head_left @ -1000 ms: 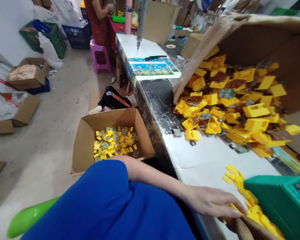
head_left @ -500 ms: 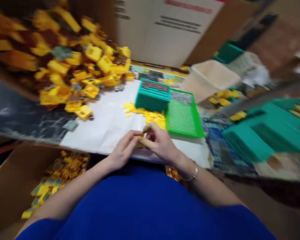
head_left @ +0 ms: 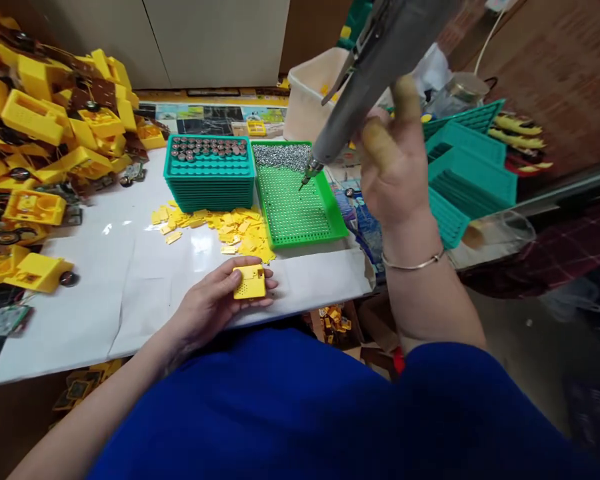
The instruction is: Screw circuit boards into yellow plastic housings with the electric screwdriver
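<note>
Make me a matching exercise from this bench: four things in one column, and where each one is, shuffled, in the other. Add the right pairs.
Things
1. Yellow plastic case
2. Electric screwdriver
3. Silvery screws
4. Flat yellow pieces

Places
A. Heaped at the far end of the bright green tray
B. Loose in front of the teal tray stack
C. In the left hand
D. At the right hand, tip pointing down

Right pairs: 1-C, 2-D, 3-A, 4-B
</note>
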`<control>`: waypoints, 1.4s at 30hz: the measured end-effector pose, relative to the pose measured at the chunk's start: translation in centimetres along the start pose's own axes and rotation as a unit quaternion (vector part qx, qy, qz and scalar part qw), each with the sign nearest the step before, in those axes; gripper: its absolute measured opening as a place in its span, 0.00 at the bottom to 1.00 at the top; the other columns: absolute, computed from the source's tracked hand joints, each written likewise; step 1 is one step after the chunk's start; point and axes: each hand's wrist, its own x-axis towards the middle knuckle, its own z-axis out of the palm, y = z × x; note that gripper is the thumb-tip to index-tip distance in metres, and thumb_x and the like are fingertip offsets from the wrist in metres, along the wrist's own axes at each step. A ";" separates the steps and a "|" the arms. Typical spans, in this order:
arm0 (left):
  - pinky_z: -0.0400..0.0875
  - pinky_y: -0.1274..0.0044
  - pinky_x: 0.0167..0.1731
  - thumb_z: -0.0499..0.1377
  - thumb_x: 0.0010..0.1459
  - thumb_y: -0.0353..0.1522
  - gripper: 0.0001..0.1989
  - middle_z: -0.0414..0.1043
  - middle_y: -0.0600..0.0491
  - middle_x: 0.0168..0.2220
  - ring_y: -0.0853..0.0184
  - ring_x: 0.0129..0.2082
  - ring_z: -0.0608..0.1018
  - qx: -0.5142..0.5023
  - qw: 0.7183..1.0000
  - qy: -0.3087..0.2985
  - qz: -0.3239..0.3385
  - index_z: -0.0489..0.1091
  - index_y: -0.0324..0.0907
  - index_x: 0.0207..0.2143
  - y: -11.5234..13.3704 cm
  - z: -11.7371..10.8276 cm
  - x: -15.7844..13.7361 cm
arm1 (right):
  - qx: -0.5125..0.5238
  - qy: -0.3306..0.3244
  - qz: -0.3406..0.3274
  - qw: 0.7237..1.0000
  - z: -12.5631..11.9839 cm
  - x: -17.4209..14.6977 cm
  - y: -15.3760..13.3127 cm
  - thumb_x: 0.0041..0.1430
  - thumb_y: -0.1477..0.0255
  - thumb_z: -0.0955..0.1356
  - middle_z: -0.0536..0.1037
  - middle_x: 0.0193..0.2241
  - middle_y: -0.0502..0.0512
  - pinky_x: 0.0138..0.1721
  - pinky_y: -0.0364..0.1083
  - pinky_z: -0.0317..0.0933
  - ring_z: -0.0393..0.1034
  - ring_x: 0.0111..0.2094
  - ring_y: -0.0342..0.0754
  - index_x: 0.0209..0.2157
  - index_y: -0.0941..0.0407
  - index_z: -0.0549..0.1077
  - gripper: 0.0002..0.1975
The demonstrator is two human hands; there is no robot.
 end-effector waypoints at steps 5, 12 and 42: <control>0.79 0.70 0.38 0.65 0.56 0.36 0.13 0.78 0.46 0.43 0.58 0.44 0.81 0.038 0.998 0.033 0.027 0.72 0.40 0.42 -0.2 0.4 0.8 | 0.191 0.040 -0.079 0.978 2.4 1.4 0.1 0.62 0.62 0.64 0.74 0.45 0.48 0.47 0.44 0.69 0.75 0.46 0.44 0.50 0.53 0.62 0.16; 0.77 0.76 0.27 0.67 0.55 0.34 0.11 0.77 0.49 0.33 0.63 0.34 0.81 0.103 0.992 0.056 0.038 0.70 0.39 0.36 -0.3 0.7 1.1 | 0.400 -0.001 -0.072 0.914 6.8 -2.0 -1.2 0.52 0.54 0.71 0.68 0.21 0.45 0.20 0.46 0.58 0.62 0.19 0.45 0.31 0.49 0.65 0.16; 0.80 0.65 0.37 0.60 0.59 0.33 0.10 0.77 0.46 0.38 0.57 0.41 0.81 0.033 0.996 0.054 0.059 0.68 0.39 0.43 -0.8 0.2 1.6 | 0.471 0.068 -0.130 0.870 7.2 -2.9 -3.6 0.51 0.52 0.72 0.65 0.18 0.45 0.22 0.46 0.59 0.61 0.18 0.43 0.25 0.49 0.66 0.18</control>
